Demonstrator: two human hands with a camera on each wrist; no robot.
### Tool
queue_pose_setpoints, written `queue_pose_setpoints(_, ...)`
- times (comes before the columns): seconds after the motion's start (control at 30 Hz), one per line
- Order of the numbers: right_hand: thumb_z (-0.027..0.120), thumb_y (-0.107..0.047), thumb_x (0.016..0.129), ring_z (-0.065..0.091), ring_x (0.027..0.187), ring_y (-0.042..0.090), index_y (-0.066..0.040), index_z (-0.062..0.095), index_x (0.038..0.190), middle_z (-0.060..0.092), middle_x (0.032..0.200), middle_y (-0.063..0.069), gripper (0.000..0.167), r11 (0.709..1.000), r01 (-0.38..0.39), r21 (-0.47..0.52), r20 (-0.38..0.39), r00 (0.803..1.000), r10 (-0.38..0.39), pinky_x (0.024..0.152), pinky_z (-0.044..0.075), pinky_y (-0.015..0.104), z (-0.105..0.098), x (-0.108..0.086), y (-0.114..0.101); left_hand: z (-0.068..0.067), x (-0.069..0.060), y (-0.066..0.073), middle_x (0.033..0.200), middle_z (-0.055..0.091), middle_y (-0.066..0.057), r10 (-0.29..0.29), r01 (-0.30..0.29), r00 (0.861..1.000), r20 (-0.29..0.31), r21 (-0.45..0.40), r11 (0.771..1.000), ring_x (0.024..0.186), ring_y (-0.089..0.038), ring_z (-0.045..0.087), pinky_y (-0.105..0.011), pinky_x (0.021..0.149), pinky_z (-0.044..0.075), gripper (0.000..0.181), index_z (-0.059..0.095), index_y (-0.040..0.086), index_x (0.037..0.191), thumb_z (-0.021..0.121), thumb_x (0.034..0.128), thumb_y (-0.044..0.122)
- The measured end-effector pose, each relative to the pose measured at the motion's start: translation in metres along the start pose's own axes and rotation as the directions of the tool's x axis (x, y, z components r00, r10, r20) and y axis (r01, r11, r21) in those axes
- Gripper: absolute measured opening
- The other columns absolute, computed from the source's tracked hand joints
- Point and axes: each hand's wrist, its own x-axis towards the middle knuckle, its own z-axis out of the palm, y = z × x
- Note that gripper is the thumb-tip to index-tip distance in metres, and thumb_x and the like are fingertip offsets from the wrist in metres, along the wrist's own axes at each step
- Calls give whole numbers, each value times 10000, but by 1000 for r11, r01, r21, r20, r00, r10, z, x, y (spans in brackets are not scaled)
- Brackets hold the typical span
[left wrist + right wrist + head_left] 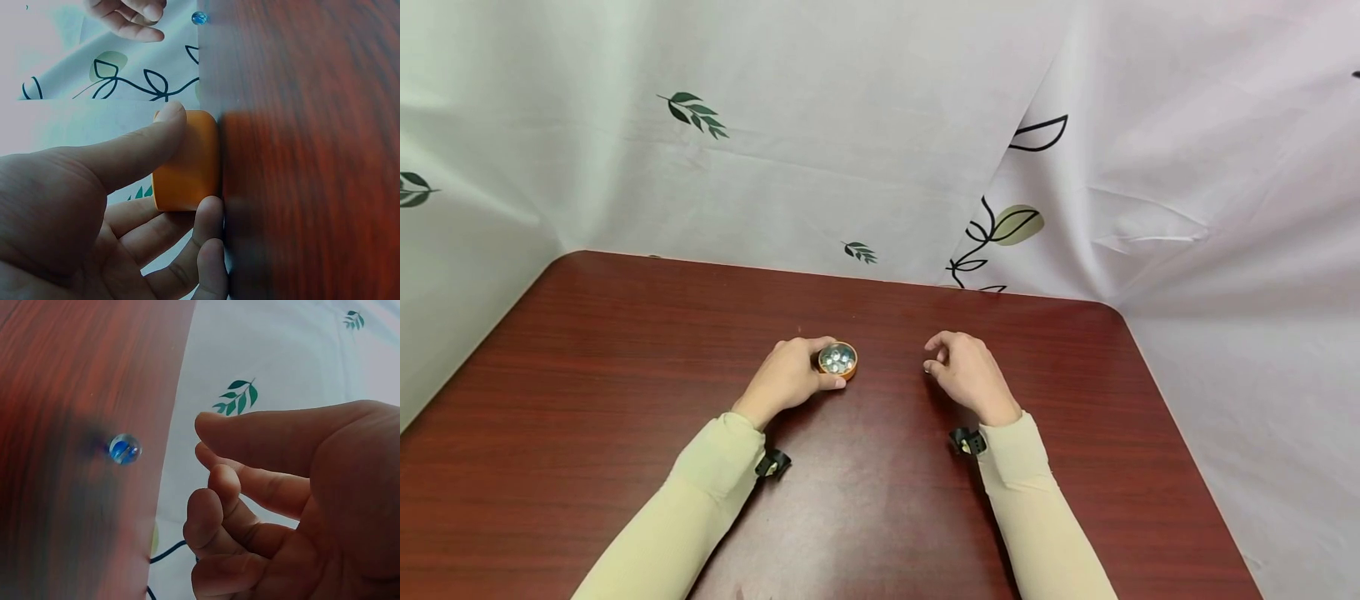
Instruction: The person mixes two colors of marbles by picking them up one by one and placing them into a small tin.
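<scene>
On the table, my left hand (786, 372) holds a small round orange container (190, 165) between thumb and fingers. From above, several clear, shiny marbles (837, 359) show inside its rim. My right hand (967, 372) hovers to the right, its fingers loosely bent and nothing between them. Below its fingertips a single glass marble (125, 449) with a blue swirl lies on the wood, apart from the hand. In the left wrist view this same marble (199, 18) sits beyond the container. The container's contents are hidden in that view.
The dark red-brown wooden table (587, 400) has rounded far corners. White cloth (850, 150) with printed leaves hangs behind it and along both sides. Each wrist wears a black strap-on camera, the left camera (772, 463) and the right camera (967, 442).
</scene>
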Motion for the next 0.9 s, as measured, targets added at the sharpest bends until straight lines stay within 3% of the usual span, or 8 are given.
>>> queue_pose_setpoints(0.5, 772, -156, 871, 545, 717, 178, -93, 726, 1063, 585, 803, 2, 207, 999, -49, -9, 41, 998, 49, 678, 448, 342, 1, 0, 10, 1, 1, 0, 1188, 700, -115, 1, -1, 1000, 2, -2, 1000, 1199, -375, 574, -491, 971, 472, 650, 602, 140, 1412, 846, 830, 296)
queue_pose_setpoints(0.9, 779, -148, 866, 559, 728, 178, -95, 730, 1060, 590, 805, 4, 206, 998, -57, -31, 66, 996, 59, 687, 458, 349, 5, 4, 12, -1, 0, 0, 1209, 690, -136, -6, 6, 1000, 7, 7, 1000, 1259, -451, 497, -531, 995, 446, 671, 585, 131, 1429, 841, 834, 303)
